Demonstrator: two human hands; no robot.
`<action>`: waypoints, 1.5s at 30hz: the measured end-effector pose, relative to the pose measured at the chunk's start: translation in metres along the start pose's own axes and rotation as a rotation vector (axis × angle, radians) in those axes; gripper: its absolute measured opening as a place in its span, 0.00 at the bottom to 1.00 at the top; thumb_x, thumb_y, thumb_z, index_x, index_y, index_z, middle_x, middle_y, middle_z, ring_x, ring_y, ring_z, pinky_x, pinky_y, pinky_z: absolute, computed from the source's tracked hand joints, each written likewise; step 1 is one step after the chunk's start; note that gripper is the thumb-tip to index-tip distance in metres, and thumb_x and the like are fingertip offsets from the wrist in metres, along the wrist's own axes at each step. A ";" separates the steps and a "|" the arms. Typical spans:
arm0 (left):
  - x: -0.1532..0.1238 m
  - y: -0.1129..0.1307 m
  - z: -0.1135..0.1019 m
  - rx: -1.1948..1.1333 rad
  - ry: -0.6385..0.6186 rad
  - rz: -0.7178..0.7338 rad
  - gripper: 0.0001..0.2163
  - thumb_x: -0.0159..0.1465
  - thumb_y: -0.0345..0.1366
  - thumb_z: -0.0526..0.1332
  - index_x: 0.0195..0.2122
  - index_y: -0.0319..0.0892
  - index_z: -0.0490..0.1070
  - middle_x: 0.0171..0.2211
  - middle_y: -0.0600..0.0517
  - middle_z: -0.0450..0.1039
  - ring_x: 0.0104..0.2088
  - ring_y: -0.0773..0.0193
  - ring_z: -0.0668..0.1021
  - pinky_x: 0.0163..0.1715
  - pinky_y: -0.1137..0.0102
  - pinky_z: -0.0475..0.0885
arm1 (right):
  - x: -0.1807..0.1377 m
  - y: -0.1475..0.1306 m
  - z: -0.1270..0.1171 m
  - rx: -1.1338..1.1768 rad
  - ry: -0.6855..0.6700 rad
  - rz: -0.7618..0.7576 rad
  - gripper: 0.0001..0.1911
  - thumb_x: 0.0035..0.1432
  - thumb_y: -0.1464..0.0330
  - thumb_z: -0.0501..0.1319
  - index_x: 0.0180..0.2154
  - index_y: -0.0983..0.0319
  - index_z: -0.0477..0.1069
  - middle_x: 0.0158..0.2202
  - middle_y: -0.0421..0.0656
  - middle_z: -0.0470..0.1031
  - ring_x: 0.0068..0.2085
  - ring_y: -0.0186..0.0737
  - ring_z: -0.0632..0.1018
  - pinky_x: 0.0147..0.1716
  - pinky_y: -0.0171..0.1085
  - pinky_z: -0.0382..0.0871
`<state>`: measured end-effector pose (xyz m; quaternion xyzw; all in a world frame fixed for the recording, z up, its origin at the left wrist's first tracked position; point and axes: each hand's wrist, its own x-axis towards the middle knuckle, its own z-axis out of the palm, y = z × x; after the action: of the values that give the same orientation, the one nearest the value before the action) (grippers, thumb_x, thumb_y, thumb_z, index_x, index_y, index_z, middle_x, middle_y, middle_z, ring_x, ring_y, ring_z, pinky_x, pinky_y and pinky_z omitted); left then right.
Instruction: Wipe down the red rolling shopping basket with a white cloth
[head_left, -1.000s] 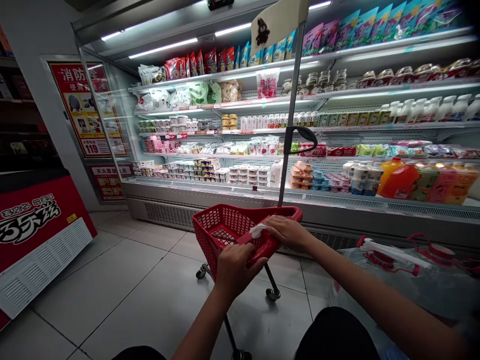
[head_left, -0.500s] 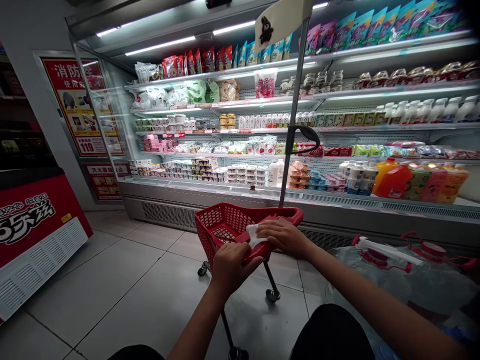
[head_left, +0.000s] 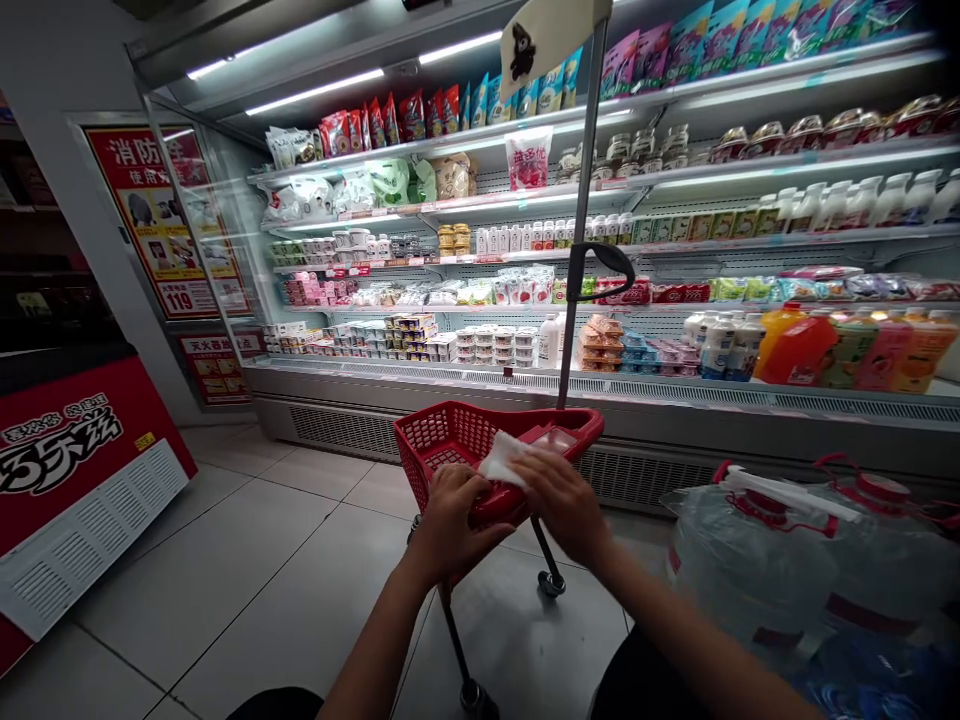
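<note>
A small red shopping cart [head_left: 415, 462] with a lattice basket stands right in front of me. My left hand [head_left: 450, 520] is closed round the near left end of its red handle [head_left: 496, 506]. Under the fingers of my right hand [head_left: 561, 500] is a white wipe [head_left: 500, 458], pressed on top of the handle beside my left hand. The wipe's far end sticks out over the basket side, and the rest is hidden under the fingers. A pole [head_left: 583, 200] with a black hook rises from the cart's right side and carries a cream flag [head_left: 551, 40].
A lit open refrigerator [head_left: 360, 400] with shelves of dairy, drinks and bagged snacks runs behind the cart. Large clear water jugs [head_left: 757, 560] stand close on the right. On the left are a red chest freezer [head_left: 82, 470] and a fire-hydrant sign [head_left: 165, 220]. Tiled floor [head_left: 300, 560] lies below.
My right hand has slid the wipe left and nearer along the handle, uncovering the cart's small clear panel on the right. My left hand still grips the handle. The view has shifted slightly.
</note>
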<state>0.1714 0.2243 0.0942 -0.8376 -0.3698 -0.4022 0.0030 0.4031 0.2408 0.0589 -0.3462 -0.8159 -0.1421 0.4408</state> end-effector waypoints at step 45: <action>0.022 0.002 0.011 0.639 -0.098 -0.159 0.06 0.64 0.32 0.62 0.41 0.40 0.74 0.35 0.42 0.80 0.36 0.49 0.81 0.39 0.59 0.72 | 0.046 -0.033 0.046 -0.091 0.063 -0.006 0.24 0.75 0.67 0.50 0.68 0.58 0.62 0.65 0.47 0.72 0.66 0.48 0.71 0.66 0.51 0.64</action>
<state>0.1889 0.2394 0.1020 -0.7811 -0.5411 -0.2242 0.2162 0.3348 0.2624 0.0724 -0.3589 -0.7953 -0.1913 0.4496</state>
